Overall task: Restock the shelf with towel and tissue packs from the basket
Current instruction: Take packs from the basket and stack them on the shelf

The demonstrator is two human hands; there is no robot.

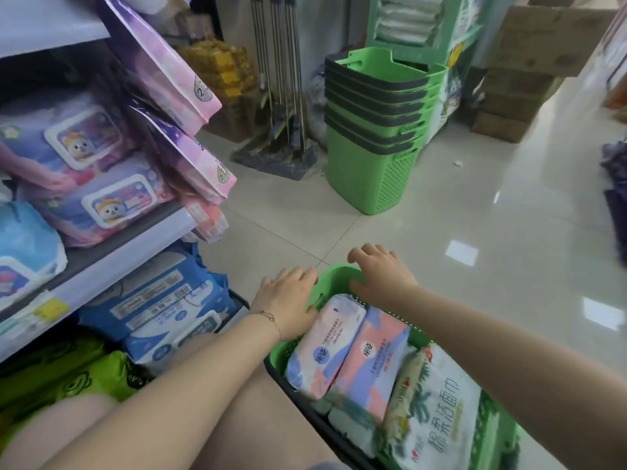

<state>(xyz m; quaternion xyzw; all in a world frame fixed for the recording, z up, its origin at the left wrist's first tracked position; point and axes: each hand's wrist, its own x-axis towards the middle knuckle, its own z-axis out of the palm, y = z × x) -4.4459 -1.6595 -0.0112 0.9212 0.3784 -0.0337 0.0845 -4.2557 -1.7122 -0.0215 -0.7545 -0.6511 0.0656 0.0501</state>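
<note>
Both hands rest on the far rim of a packed green basket beside the shelf.

The green basket (334, 276), perforated plastic with a dark lower rim, sits on the tiled floor at the person's knees, filled with soft plastic-wrapped packs: two pink-and-lilac tissue packs (325, 347) side by side at its far end, and a large white towel pack (437, 412) with green leaf print at its near end. The left hand (288, 296) lies palm-down at the basket's far left corner, fingers spread, grasping nothing; the right hand (380, 276) curls over the far rim, though whether it grips is unclear. The shelf (135, 239) stands just left, its tiers crowded with wipe packs up to the front edge. Glossy floor lies open ahead and right; a stack of green baskets (376, 130) and leaning mops (281, 96) stand well beyond.
</note>
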